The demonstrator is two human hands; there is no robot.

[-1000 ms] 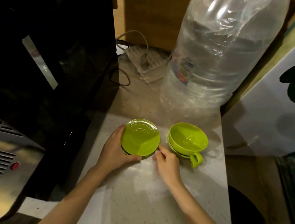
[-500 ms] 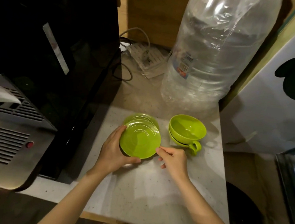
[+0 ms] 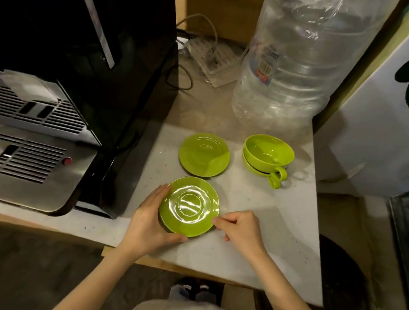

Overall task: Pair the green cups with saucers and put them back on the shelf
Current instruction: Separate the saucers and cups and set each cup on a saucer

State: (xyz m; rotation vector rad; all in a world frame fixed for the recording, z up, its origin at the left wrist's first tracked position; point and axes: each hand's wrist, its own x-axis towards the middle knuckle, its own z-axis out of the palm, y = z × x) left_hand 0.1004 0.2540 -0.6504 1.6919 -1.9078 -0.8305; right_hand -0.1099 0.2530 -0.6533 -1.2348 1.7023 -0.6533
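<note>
A green saucer (image 3: 189, 206) is near the front of the white counter (image 3: 261, 227), held between both hands. My left hand (image 3: 148, 221) cups its left and lower rim. My right hand (image 3: 240, 226) pinches its right rim with thumb and fingers. A second green saucer (image 3: 204, 154) lies flat on the counter farther back. To its right, two green cups (image 3: 267, 155) sit nested one inside the other, handles pointing toward me.
A black and steel coffee machine (image 3: 59, 102) fills the left side. A large clear water bottle (image 3: 296, 55) stands at the back right, a power strip with cables (image 3: 209, 58) behind. A white cabinet (image 3: 384, 129) borders the right.
The top saucer has been taken off the stack and drawn toward me, leaving the other saucer lying behind. Both hands moved back with it. The cups have not moved.
</note>
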